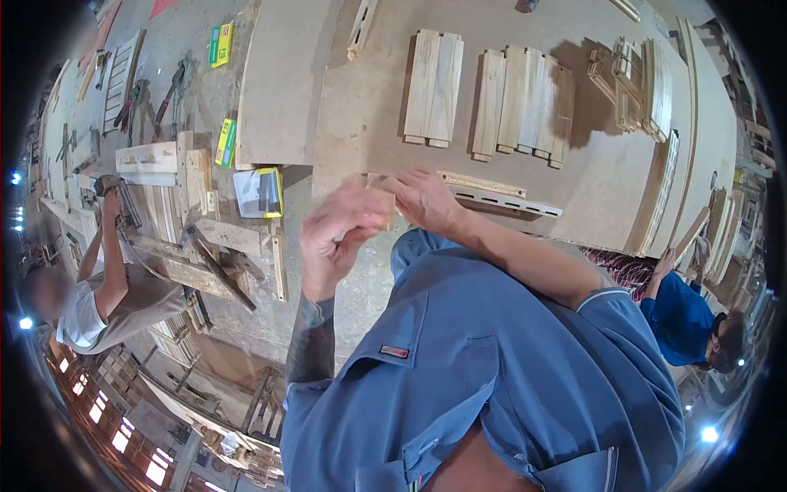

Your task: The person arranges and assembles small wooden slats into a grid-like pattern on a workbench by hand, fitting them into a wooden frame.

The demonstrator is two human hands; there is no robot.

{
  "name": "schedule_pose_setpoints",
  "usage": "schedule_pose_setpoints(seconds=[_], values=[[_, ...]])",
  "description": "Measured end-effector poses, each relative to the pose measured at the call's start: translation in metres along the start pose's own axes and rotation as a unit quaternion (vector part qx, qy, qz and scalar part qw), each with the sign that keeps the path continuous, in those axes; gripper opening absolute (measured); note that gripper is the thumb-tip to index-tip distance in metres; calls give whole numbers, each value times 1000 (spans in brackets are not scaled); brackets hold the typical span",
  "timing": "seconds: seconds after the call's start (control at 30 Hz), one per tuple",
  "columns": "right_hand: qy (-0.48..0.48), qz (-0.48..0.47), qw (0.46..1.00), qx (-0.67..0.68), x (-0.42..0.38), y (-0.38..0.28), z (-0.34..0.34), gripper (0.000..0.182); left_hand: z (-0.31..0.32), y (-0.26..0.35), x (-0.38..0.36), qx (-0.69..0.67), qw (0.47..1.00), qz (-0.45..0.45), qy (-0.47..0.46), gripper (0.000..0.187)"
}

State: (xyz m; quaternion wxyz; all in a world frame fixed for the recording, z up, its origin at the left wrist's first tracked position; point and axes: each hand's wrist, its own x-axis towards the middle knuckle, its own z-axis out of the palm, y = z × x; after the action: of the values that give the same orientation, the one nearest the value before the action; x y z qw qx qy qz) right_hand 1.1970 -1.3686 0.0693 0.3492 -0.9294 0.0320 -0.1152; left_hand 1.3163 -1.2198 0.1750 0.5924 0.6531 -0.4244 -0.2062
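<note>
I am holding a small wooden piece [384, 197] between both hands, above the near edge of the plywood worktop [352, 115]. My left hand [338, 234] is curling closed, its fingertips [361, 215] pinching the near side of the piece. My right hand [426, 201] is closing over the far side of the piece, covering most of it, so I cannot tell its exact shape.

A slotted white strip [508, 201] is lying on the worktop just beside my right hand, with a thin wooden slat [479, 184] touching its far side. Two groups of slatted wooden panels [434, 88] [525, 102] are lying further across the worktop, well apart from my hands.

A person in a white shirt [90, 307] is working at another bench to one side. A person in a blue shirt [684, 316] is standing on the opposite side.
</note>
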Motion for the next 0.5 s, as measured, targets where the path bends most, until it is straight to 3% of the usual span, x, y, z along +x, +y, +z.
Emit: schedule_pose_setpoints(seconds=[0.1, 0.17, 0.23, 0.3, 0.33, 0.4, 0.5], values=[[-10, -1, 1000, 8, -4, 9, -5, 32, 6, -2, -1, -37, 999, 0, 6, 25], [-177, 125, 975, 55, -4, 20, -23, 35, 6, 7, -2, -53, 998, -31, 13, 20], [-190, 223, 955, -44, 6, 57, -36, 47, 4, 15, 3, -67, 995, -71, 22, 17], [57, 371, 924, -77, 20, 76, -41, 57, 1, 37, 15, 36, 993, -25, 108, 25], [60, 372, 923, -75, 26, 83, -32, 57, 3, 46, 21, 38, 993, -24, 105, 25], [107, 459, 845, -252, 40, 90, -9, 57, 13, 63, 37, 15, 976, 42, 211, 42], [125, 490, 830, -238, 47, 77, -4, 55, 22, 84, 61, -22, 987, 96, 125, 39]])
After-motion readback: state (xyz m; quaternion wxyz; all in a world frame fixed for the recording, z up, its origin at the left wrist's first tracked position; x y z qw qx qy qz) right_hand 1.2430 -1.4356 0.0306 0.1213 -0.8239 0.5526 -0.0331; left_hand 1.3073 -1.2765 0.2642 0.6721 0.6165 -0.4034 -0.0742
